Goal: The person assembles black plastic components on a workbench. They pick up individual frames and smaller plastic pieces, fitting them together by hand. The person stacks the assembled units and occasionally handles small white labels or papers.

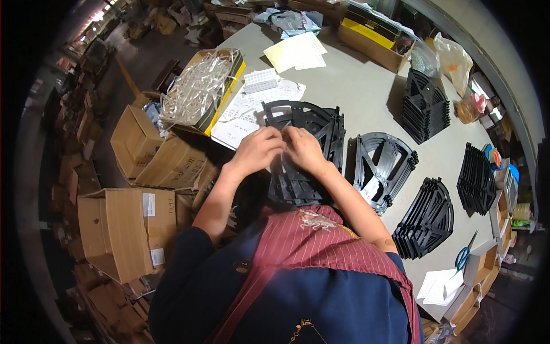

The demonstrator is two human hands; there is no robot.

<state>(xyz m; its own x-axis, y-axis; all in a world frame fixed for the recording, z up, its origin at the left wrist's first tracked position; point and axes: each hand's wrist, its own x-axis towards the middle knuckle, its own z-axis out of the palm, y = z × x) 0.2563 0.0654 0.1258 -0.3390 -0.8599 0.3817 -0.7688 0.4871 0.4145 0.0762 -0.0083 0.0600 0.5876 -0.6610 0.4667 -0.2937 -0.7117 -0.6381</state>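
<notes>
Both my hands meet over a black fan-shaped plastic frame [292, 186] at the middle of the table. My left hand [259, 152] has its fingers bent and drawn together. From the other side, my right hand [303, 149] pinches close to the left fingertips. Whatever lies between the fingers is too small or too covered to make out. Beyond the hands, more black plastic frames [329, 123] overlap. Just right of my right forearm sits another stack of fan-shaped frames [381, 166].
Further stacks of black frames stand at the right: one far [425, 109], one near [424, 221], one by the edge [476, 179]. Blue-handled scissors [462, 258] lie near white paper slips [440, 286]. Left are a box of clear strips [197, 89], written sheets [232, 129] and cardboard boxes [126, 229].
</notes>
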